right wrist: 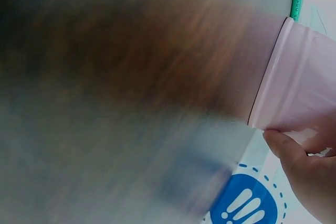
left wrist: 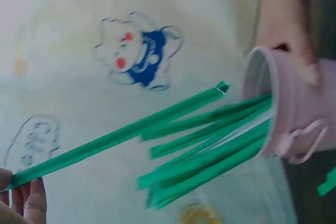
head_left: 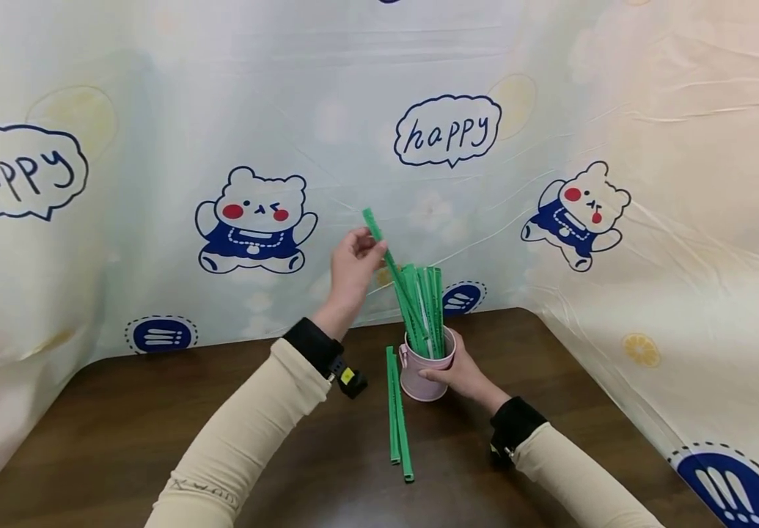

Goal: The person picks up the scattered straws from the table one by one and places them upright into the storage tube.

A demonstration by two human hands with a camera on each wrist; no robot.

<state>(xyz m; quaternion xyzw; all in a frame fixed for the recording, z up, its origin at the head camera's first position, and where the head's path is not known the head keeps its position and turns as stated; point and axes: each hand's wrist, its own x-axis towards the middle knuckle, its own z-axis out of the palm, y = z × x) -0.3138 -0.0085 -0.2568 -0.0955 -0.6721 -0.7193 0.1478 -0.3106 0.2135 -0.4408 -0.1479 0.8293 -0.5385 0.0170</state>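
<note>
Up by the wall cloth my left hand [head_left: 351,270] pinches a long green strip [head_left: 372,224] near its upper end between thumb and fingers. The strip slants down, and its lower end [left wrist: 223,87] is just outside the bucket's mouth in the left wrist view. Several similar green strips [head_left: 427,297] stand in a small pink bucket [head_left: 423,381], fanned out above its rim, with a whitish one among them. My right hand [head_left: 468,372] grips the bucket from the right side, thumb across its front. The bucket stands upright on the table.
Two green strips [head_left: 394,418] lie side by side on the brown table [head_left: 313,455], just left of the bucket. Behind the table hangs a pale cloth [head_left: 353,110] printed with bears and "happy" bubbles. A black wrist camera [head_left: 350,380] hangs under the left wrist.
</note>
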